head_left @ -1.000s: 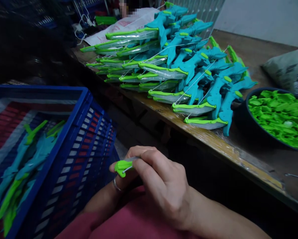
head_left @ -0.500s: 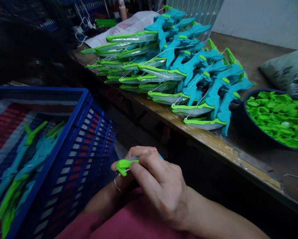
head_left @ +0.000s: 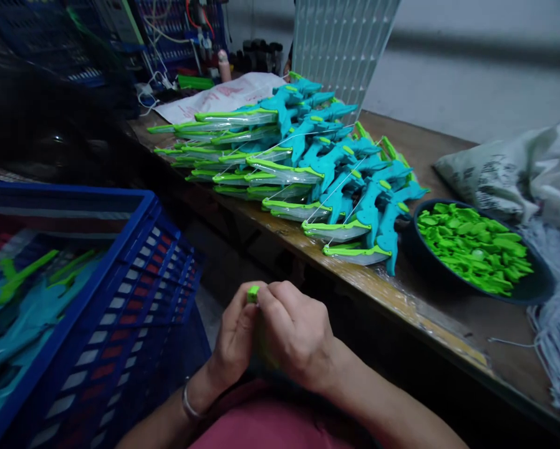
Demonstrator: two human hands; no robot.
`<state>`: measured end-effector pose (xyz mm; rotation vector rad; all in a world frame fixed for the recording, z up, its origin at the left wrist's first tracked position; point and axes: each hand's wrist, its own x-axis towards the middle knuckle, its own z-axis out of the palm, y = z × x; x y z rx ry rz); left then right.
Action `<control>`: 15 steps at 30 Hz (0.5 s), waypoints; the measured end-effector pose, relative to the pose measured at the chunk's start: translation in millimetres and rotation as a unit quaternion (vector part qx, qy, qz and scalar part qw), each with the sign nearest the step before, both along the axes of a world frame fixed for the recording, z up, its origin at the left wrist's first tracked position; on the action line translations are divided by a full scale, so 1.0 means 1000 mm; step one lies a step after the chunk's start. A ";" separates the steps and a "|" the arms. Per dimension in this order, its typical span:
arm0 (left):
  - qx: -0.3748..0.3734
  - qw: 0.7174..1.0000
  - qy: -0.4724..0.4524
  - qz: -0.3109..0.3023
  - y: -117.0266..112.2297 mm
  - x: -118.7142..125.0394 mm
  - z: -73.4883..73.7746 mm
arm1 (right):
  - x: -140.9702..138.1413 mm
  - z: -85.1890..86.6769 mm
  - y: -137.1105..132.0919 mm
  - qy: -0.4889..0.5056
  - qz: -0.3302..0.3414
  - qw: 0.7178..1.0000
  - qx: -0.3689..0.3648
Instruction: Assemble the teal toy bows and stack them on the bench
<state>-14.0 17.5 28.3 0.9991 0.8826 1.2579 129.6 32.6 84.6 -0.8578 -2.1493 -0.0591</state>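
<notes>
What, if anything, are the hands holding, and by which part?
A bright green piece: the left hand grips it just below its exposed end. The right hand is curled against it; its exact grip is hidden.

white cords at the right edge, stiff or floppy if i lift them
The cords look floppy, lying in loose, curving strands. They may tangle, since many overlap. A single strand is probably light, being so thin.
</notes>
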 end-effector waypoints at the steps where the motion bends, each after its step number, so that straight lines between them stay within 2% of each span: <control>1: 0.025 0.999 0.028 0.025 0.000 0.000 0.003 | 0.004 0.003 0.002 0.013 0.002 1.000 0.004; 3: 0.048 0.996 0.067 0.028 0.002 0.001 0.005 | 0.014 0.014 0.003 0.056 0.007 0.998 0.003; 6: 0.018 0.997 0.059 -0.056 0.008 0.001 0.002 | 0.031 0.035 0.005 0.148 -0.033 0.988 -0.017; 8: 0.007 0.995 0.032 -0.093 0.012 0.000 0.000 | 0.037 0.039 0.007 0.190 -0.070 0.979 -0.039; 12: 0.047 0.990 0.000 -0.129 0.021 0.000 0.004 | 0.035 0.024 0.012 0.226 -0.059 0.965 -0.119; 15: 0.044 0.992 -0.005 -0.119 0.023 0.004 0.007 | 0.033 0.012 0.006 0.221 -0.036 0.963 -0.148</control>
